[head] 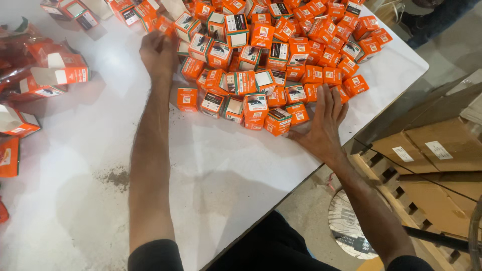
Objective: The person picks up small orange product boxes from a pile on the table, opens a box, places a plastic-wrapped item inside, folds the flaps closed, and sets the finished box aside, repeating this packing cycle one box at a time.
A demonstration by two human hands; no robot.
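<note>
Head view: both hands spread flat around the heap of small orange boxes on the white tabletop. Left hand presses its far-left edge, right hand its near edge, neither gripping anything. Looks barely started, the heap's all loose.

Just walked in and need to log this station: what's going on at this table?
A person leans over a white table with both arms stretched around a big heap of small orange boxes. The left hand rests on the heap's left edge, and the right hand lies flat with fingers spread against its near edge. Flattened orange cartons lie at the far left. Brown cardboard boxes sit beside the table.
</note>
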